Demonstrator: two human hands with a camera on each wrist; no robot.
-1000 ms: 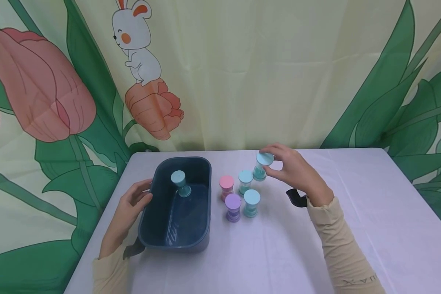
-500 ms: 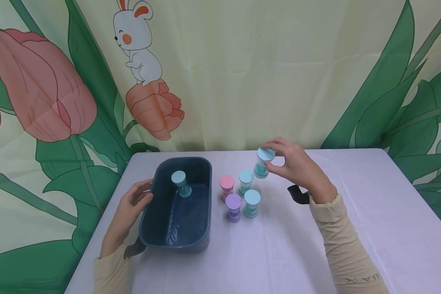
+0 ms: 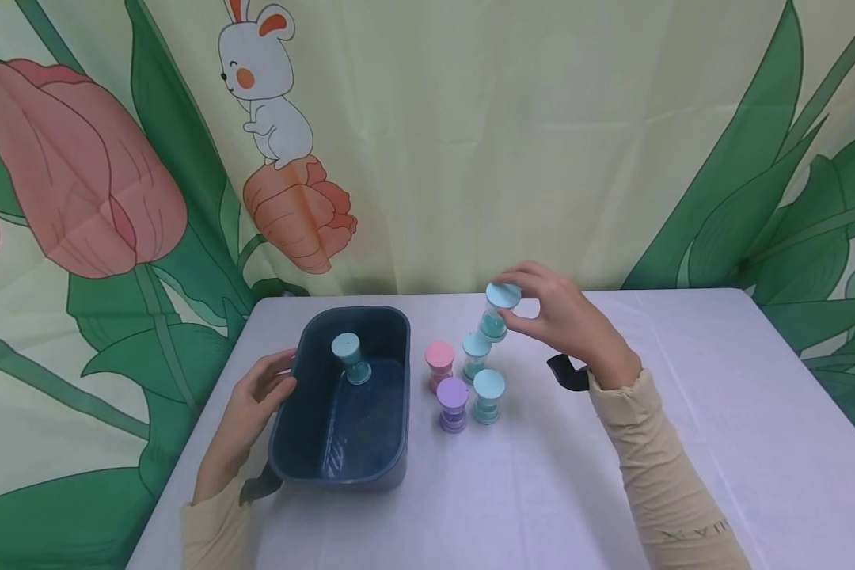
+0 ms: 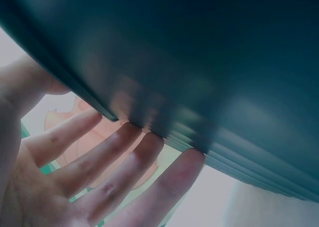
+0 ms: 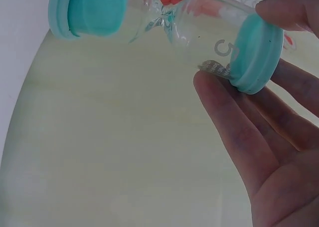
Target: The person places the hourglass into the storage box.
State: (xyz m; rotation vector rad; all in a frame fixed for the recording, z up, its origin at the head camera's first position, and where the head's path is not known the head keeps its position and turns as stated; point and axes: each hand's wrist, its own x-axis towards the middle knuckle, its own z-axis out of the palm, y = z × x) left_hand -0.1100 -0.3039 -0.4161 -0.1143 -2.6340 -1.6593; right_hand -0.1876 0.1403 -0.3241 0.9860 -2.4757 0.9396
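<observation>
My right hand [image 3: 566, 321] pinches a teal-capped sand timer [image 3: 496, 315] by its upper cap, thumb on one side and fingers on the other. In the right wrist view the timer's clear glass [image 5: 194, 25] carries a printed 5, and teal sand lies in its far end. At the left, my left hand [image 3: 245, 408] touches the outer wall of a dark blue bin [image 3: 392, 467]. The left wrist view shows its fingers [image 4: 182, 174] nearly straight, tips against that wall. One teal timer [image 3: 352, 360] stands inside the bin.
Right of the bin stand a pink timer [image 3: 439, 358], a purple timer [image 3: 453, 404] and two teal timers, one behind [image 3: 476, 356] and one in front [image 3: 488, 396]. A white cloth covers the table [image 3: 541, 491]. Behind it hangs a printed curtain [image 3: 484, 142].
My right hand has raised the teal sand timer and then carried it a little left, above the rear teal timer. My left hand stays at the bin.
</observation>
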